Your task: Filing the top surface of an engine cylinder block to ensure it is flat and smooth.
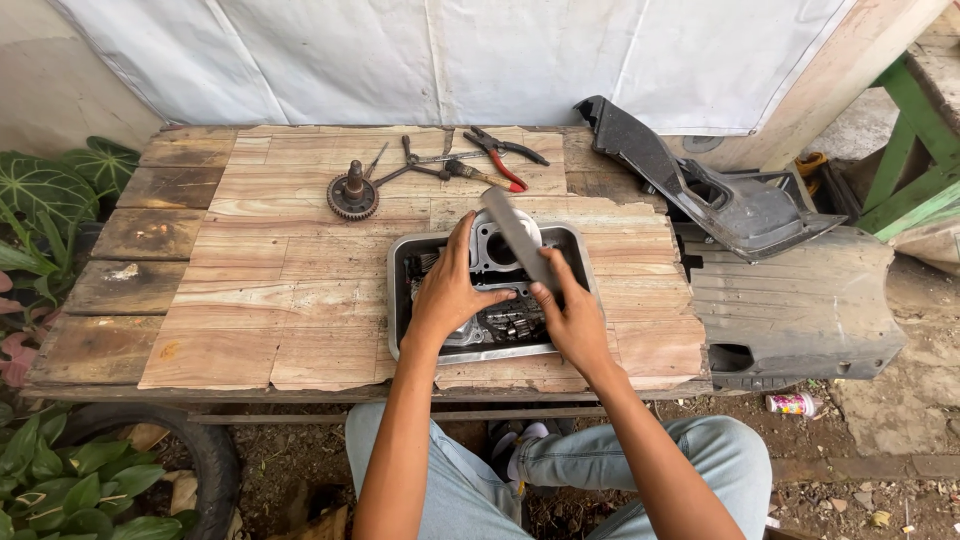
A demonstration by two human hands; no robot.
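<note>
The person sits at a rough wooden surface (300,300) with a shallow metal tray (398,300) at its middle, holding an engine cylinder block (497,250) and small loose parts. The left hand (447,293) presses down on the block, its fingers (490,299) spread flat across the casting rather than curled around it. The right hand (572,318) has its fingers clenched on a flat grey file (520,238), which slants up toward eleven o'clock over the block's top face. This looks like the filing or scraping step on the mating face, though I can't quite tell whether the blade touches the metal. The next stroke seems to call for the left hand bracing the block firmly while the blade stays level. At ten o'clock from the tray lies a toothed gear (352,195) on its shaft; at twelve o'clock lie red-handled pliers (505,158) and other tools.
</note>
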